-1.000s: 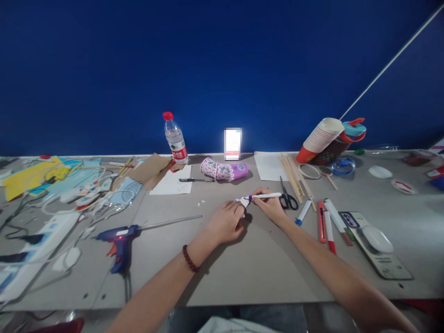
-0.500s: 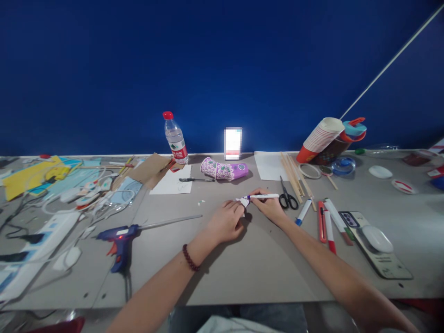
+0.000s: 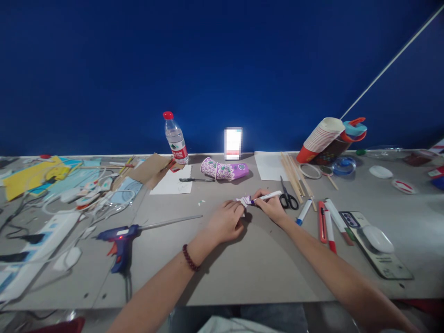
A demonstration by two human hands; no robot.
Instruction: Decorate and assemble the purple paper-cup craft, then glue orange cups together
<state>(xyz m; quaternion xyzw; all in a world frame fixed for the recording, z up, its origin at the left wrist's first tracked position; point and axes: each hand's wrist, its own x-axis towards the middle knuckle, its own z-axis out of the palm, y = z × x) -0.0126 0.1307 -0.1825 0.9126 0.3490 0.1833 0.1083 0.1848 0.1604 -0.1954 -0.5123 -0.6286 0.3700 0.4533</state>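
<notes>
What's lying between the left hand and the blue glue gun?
In the head view, a glue stick juts from the glue gun toward the left hand, with grey tabletop between its tip and the hand.

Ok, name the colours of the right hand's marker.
The marker is white with purple near the tip, clearest in the head view.

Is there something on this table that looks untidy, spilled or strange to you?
Two things, mildly. The glue gun lies directly on the table with a red light glowing, perhaps powered. Left of the left hand, small pale scraps lie loose, like litter. I see no spill.
</notes>
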